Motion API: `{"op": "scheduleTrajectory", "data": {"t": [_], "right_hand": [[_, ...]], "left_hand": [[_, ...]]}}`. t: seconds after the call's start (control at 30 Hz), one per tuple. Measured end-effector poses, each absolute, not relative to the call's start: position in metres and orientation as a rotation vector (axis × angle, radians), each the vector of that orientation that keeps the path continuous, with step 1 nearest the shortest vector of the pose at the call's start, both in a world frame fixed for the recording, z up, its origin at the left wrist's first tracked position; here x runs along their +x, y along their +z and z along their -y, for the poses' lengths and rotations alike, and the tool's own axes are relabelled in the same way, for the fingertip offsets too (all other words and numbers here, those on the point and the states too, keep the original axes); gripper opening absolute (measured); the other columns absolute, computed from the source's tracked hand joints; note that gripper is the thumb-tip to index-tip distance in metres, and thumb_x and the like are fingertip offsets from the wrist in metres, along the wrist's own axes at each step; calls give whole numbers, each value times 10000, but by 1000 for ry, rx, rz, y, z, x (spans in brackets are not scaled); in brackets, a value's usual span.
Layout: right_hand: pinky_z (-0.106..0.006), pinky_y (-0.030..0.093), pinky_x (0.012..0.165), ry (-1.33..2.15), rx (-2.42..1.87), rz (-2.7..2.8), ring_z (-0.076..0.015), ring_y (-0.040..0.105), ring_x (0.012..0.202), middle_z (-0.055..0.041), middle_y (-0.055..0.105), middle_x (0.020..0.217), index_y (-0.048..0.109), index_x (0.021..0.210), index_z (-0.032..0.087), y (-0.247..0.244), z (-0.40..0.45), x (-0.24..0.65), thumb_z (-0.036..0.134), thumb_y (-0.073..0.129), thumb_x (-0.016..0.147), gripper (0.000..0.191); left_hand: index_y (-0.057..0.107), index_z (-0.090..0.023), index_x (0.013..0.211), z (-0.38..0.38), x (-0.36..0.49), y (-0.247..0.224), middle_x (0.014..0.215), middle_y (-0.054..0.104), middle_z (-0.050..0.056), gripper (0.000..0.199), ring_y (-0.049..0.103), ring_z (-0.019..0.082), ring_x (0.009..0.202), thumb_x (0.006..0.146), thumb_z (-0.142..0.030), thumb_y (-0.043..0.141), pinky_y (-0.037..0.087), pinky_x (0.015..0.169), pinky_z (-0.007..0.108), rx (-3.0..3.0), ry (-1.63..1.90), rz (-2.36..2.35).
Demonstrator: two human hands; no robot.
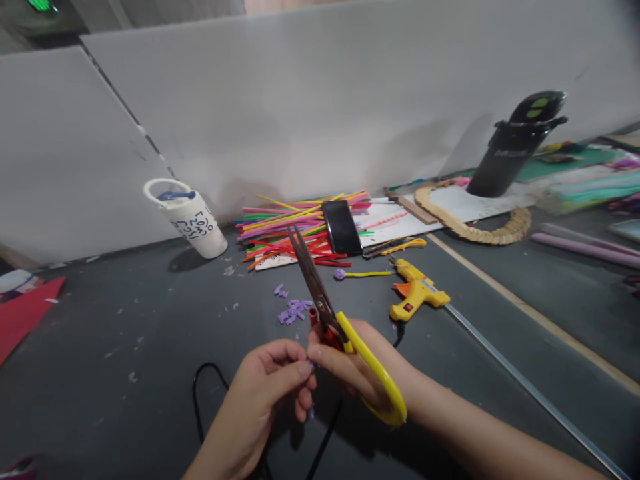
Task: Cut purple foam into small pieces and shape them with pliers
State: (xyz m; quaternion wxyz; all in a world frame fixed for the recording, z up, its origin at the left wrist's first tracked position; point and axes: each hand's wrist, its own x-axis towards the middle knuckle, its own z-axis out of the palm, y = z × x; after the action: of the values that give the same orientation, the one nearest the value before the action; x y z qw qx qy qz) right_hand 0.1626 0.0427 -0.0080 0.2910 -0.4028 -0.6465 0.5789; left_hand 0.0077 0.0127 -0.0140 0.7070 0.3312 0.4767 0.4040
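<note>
My left hand [273, 387] is closed, thumb against fingers, on a small purple piece [311, 365] that shows at its fingertips. Just to the right, my right hand [355, 360] holds yellow-handled scissors [320, 293], whose dark blades point up and away. A short red tube [313, 316] stands up beside the blades at that hand. The fingertips of both hands meet or nearly meet. Beyond them on the dark table lie several small cut purple pieces [295, 311]. A yellow stem with a purple ball tip [340, 274] rests farther back.
Colourful pipe cleaners [285, 223] and a black phone [343, 228] lie by the wall. A white cup [200, 227] stands left of them. At right are a yellow glue gun [420, 291] with a clear stick, a curved tan strip [470, 233] and a black tumbler [510, 153].
</note>
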Motion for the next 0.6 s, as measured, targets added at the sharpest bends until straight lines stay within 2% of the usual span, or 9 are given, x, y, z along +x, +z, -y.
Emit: {"op": "scheduleTrajectory", "data": {"t": [0.1,0.2,0.37,0.53,0.6], "right_hand": [[-165,364,468,1442,-1099,1751,-66,442,494,55,518,598,539,740,172,-9,-44,161,152,531,740,22],[-158,358,470,1374,-1127,1740,-64,441,513,61,515,605,562,756,170,-10,-45,160,73,531,671,133],[-162,330,414,1343,-1184,1696,-52,404,435,64,491,590,549,735,175,-11,-44,158,127,497,715,73],[-172,346,464,1305,-1182,1695,-68,426,491,53,510,612,538,720,176,-10,-44,158,138,490,717,61],[-179,339,479,1284,-1173,1743,-78,426,512,53,495,598,531,714,177,-9,-43,159,194,508,738,38]], "left_hand": [[626,-130,652,-13,8,-13,552,602,-9,91,497,59,437,719,-187,651,392,408,157,741,975,-1086],[628,-140,659,-13,7,-11,557,610,-17,83,513,64,451,708,-196,664,406,417,156,791,1077,-1191],[634,-151,678,-11,7,-9,528,607,-30,75,547,83,475,694,-212,675,450,463,171,943,1147,-1375],[637,-147,675,-10,10,-9,548,611,-26,63,560,89,485,683,-192,681,460,476,179,967,1145,-1390],[639,-145,683,-11,10,-10,549,618,-20,62,550,85,475,689,-191,680,452,466,174,906,1162,-1332]]}}
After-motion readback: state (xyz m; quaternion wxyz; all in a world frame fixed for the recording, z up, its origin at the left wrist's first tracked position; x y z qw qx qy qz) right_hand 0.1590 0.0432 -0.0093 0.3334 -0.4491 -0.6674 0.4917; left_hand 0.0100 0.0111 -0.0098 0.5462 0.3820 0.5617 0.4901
